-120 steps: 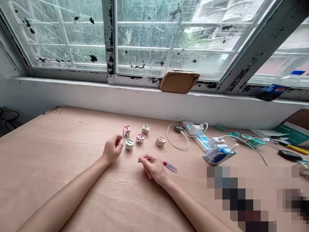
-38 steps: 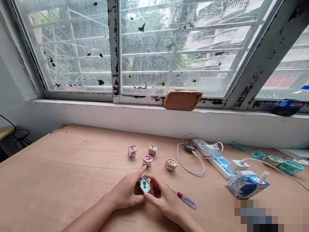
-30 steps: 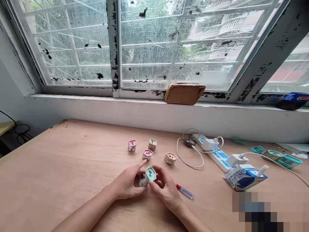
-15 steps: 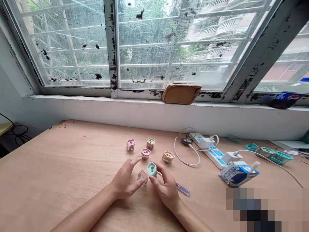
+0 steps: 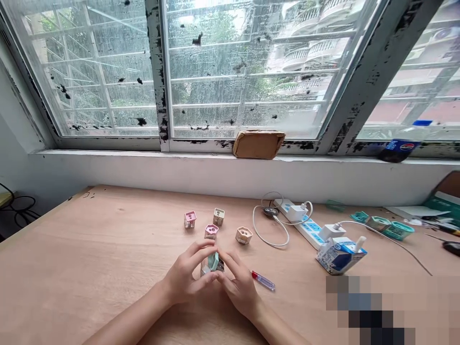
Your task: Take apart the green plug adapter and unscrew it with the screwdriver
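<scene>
Between my hands is a teal hexagonal two-hole pencil sharpener [image 5: 213,261], tilted on its side. My right hand [image 5: 239,282] has thumb and fingers closed on it. Beside the sharpener a clear plastic case [image 5: 204,268] shows in part, gripped by my left hand [image 5: 187,273]; fingers hide most of it. The fingertips of both hands nearly meet around the two pieces. Just beyond stand a pink sharpener [image 5: 211,231], a second pink one [image 5: 190,220], a beige one [image 5: 218,216] and a peach one [image 5: 244,235]. A screwdriver [image 5: 264,281] lies right of my right hand.
On the right are a power strip [image 5: 312,234] with white chargers and cables, a blue-and-white drink carton [image 5: 339,256] and several teal pieces [image 5: 398,230]. A cardboard piece [image 5: 258,144] and a cola bottle [image 5: 398,148] rest on the windowsill.
My hands have drawn together. The teal sharpener has turned from holes up to its side and now meets the clear case. The view has shifted slightly right and up.
</scene>
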A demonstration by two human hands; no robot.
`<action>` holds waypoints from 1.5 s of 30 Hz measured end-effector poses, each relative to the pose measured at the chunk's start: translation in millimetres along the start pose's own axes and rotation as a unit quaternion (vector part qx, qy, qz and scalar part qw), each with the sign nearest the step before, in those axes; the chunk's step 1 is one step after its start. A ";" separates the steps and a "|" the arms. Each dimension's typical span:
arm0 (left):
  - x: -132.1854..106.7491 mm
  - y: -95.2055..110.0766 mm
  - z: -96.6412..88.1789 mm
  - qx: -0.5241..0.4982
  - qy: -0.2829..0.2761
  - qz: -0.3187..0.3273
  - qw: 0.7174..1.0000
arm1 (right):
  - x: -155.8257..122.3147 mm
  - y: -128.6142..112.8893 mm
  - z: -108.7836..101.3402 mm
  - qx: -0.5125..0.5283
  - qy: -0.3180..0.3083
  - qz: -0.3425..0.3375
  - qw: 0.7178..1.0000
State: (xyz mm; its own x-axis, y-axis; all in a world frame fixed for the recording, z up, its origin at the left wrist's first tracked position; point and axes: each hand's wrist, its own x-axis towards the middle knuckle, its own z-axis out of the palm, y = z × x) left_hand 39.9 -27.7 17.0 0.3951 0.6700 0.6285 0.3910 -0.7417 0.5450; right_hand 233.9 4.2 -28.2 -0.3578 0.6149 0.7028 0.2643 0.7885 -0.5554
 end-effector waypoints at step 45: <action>4.8 -14.6 -24.3 0.051 0.106 -0.020 0.993 | -2.9 3.0 -104.8 -0.229 -0.196 0.170 0.938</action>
State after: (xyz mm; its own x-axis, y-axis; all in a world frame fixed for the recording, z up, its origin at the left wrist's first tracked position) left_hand 15.9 -14.3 25.6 0.1985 0.6689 0.7164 0.4898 -0.7008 0.5186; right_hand 329.6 6.1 14.7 -0.4606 0.8511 0.2519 0.7485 0.5250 -0.4051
